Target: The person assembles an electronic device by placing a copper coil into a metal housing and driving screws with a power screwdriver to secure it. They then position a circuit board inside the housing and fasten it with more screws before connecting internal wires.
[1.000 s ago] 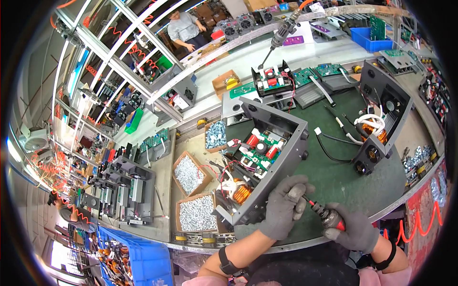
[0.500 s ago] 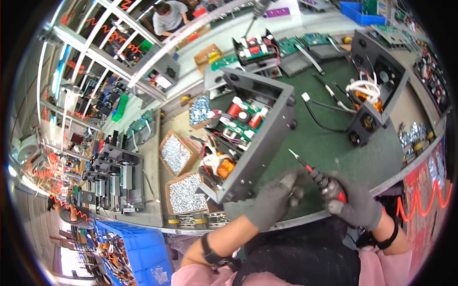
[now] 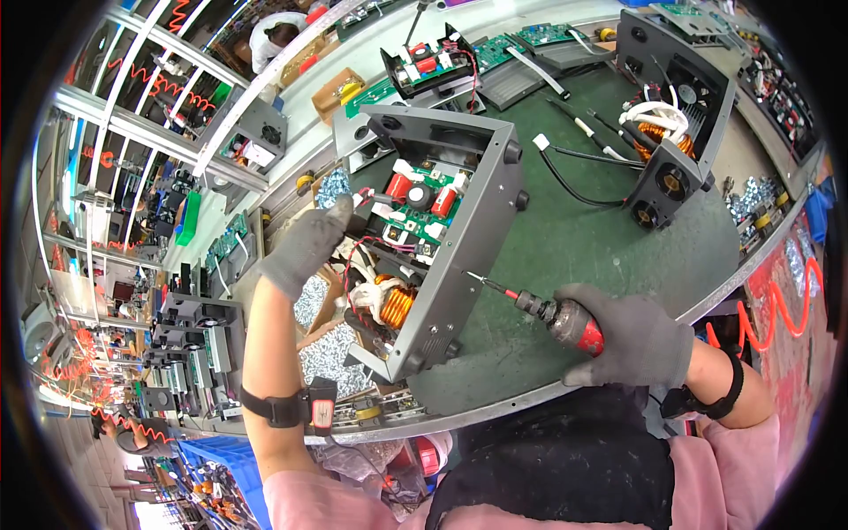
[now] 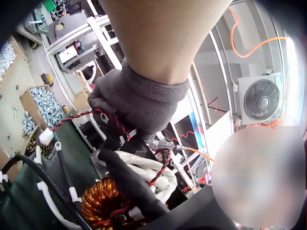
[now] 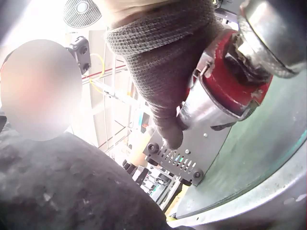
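In the head view a grey metal case stands tilted, with a green circuit board and a copper coil inside. My gloved left hand is at its left side, fingers by the red and black wires; whether they hold anything is unclear. The left wrist view shows that hand above the coil. My right hand grips a red and black power screwdriver, its bit pointing left near the case's side panel. The right wrist view shows the hand round the red tool body.
A second grey case stands at the right, cables trailing onto the green mat. Screw boxes, one with silver screws, lie left of the near case. Circuit boards line the back; a person is beyond the bench.
My left hand has moved from beside the screwdriver bit, left and up to the case's far side. The screwdriver bit now points more to the left, closer to the case. The head view has shifted.
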A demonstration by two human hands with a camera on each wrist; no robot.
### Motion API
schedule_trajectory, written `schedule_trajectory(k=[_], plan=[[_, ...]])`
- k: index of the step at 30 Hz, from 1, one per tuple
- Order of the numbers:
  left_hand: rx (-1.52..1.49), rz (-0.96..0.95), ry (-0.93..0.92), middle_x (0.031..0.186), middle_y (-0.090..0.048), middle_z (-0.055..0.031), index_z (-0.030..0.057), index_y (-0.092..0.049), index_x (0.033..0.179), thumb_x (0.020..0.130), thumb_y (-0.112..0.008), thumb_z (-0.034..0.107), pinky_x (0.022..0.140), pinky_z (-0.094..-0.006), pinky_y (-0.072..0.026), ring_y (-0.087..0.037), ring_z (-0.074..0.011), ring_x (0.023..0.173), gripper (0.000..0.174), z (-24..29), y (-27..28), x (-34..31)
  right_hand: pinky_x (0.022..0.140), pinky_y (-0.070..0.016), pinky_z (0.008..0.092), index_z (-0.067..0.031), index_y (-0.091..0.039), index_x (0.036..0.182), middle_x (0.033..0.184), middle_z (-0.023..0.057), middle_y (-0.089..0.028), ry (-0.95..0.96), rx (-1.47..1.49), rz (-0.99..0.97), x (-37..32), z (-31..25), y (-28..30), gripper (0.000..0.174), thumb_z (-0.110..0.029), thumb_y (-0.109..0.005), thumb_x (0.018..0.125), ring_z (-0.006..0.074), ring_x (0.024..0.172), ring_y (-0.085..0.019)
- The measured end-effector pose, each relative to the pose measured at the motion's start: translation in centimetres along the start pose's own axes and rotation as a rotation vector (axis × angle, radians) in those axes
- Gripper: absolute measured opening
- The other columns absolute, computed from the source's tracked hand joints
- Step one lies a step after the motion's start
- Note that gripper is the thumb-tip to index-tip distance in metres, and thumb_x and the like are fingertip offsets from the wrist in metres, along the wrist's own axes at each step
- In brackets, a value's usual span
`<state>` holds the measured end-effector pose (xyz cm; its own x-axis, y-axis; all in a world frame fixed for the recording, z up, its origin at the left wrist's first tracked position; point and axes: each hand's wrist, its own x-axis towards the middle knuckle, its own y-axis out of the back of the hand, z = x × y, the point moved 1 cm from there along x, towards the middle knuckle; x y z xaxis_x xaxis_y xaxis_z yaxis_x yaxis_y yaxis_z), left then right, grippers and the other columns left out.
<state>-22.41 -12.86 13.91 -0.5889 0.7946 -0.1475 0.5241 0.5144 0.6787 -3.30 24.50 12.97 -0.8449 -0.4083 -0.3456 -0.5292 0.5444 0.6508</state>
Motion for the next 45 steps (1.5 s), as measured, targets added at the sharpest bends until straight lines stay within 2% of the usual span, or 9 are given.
schedule_trajectory(k=[23,25,26,28,31,34,36,41,45], plan=[[-0.333,0.015,0.212,0.084,-0.059,-0.0146,0.0047,-0.059,0.097,0.091,-0.046,0.019,0.078,-0.0395,-0.0477,-0.058,-0.0298,0.083,0.021,2.5,-3.4,1.7,0.074,-0.0484,0.0465,-0.0100,-0.039,0.128,0.086,0.0205,-0.064,-0.151,-0.249,0.048,0.2,-4.9,0.6,0.064,-0.032,-0.070,0.076,0.0404,0.082,-0.063],[-0.672,0.102,0.397,0.093,-0.062,-0.0157,0.0034,-0.060,0.094,0.094,-0.044,0.028,0.078,-0.0402,-0.0485,-0.059,-0.0318,0.090,0.029,2.1,-2.4,0.8,0.073,-0.0486,0.0466,-0.0099,-0.040,0.127,0.085,0.0202,-0.064,-0.132,-0.267,0.064,0.4,-5.3,0.7,0.061,-0.029,-0.069,0.077,0.0401,0.080,-0.063],[-1.068,0.120,0.870,0.089,-0.064,-0.0148,0.0003,-0.060,0.089,0.094,-0.045,0.035,0.072,-0.0380,-0.0481,-0.061,-0.0295,0.084,0.038,1.9,3.5,0.5,0.072,-0.0487,0.0464,-0.0098,-0.040,0.126,0.085,0.0202,-0.064,-0.129,-0.278,0.072,0.6,-5.5,0.7,0.061,-0.029,-0.070,0.077,0.0400,0.080,-0.063],[-1.331,0.523,0.936,0.076,-0.062,-0.0129,-0.0004,-0.061,0.084,0.093,-0.047,0.035,0.064,-0.0354,-0.0459,-0.059,-0.0259,0.072,0.039,2.1,8.3,-1.5,0.071,-0.0489,0.0462,-0.0097,-0.041,0.125,0.084,0.0201,-0.064,-0.128,-0.290,0.082,0.8,-5.7,0.8,0.060,-0.030,-0.070,0.077,0.0399,0.080,-0.063],[-1.480,0.571,0.523,0.073,-0.061,-0.0114,-0.0006,-0.064,0.083,0.088,-0.055,0.020,0.056,-0.0332,-0.0439,-0.058,-0.0215,0.065,0.023,5.7,15.6,-6.1,0.071,-0.0490,0.0456,-0.0096,-0.040,0.125,0.084,0.0201,-0.064,-0.141,-0.326,0.077,1.0,-5.8,0.8,0.060,-0.028,-0.069,0.077,0.0393,0.080,-0.063],[-1.599,0.421,-0.378,0.080,-0.059,-0.0068,0.0052,-0.061,0.099,0.087,-0.058,0.030,0.063,-0.0375,-0.0493,-0.060,-0.0292,0.069,0.028,11.5,17.4,-5.0,0.071,-0.0494,0.0452,-0.0103,-0.039,0.128,0.084,0.0208,-0.064,-0.173,-0.362,0.073,0.9,-5.7,0.9,0.068,-0.035,-0.073,0.074,0.0400,0.080,-0.063],[-1.768,0.118,-0.415,0.084,-0.057,-0.0061,0.0057,-0.058,0.106,0.089,-0.056,0.024,0.070,-0.0327,-0.0493,-0.060,-0.0236,0.076,0.025,16.6,15.7,-2.3,0.072,-0.0497,0.0454,-0.0107,-0.037,0.131,0.086,0.0218,-0.064,-0.185,-0.319,0.090,0.7,-5.4,1.0,0.081,-0.047,-0.076,0.070,0.0411,0.081,-0.063],[-2.945,-0.347,0.290,0.111,-0.060,-0.0128,0.0024,-0.054,0.123,0.094,-0.052,0.015,0.080,-0.0288,-0.0492,-0.060,-0.0176,0.096,0.032,23.1,10.0,3.6,0.079,-0.0493,0.0447,-0.0104,-0.037,0.134,0.094,0.0238,-0.063,-0.168,-0.276,0.182,-1.1,-0.4,1.4,0.089,-0.055,-0.076,0.068,0.0413,0.089,-0.063],[-3.243,-0.092,0.549,0.112,-0.059,-0.0157,-0.0027,-0.045,0.129,0.096,-0.049,0.010,0.076,-0.0265,-0.0512,-0.060,-0.0192,0.094,0.036,23.9,9.9,8.1,0.082,-0.0493,0.0411,-0.0102,-0.045,0.130,0.103,0.0218,-0.062,-0.133,-0.173,0.229,-2.4,4.8,2.2,0.079,-0.052,-0.075,0.070,0.0379,0.096,-0.062]])
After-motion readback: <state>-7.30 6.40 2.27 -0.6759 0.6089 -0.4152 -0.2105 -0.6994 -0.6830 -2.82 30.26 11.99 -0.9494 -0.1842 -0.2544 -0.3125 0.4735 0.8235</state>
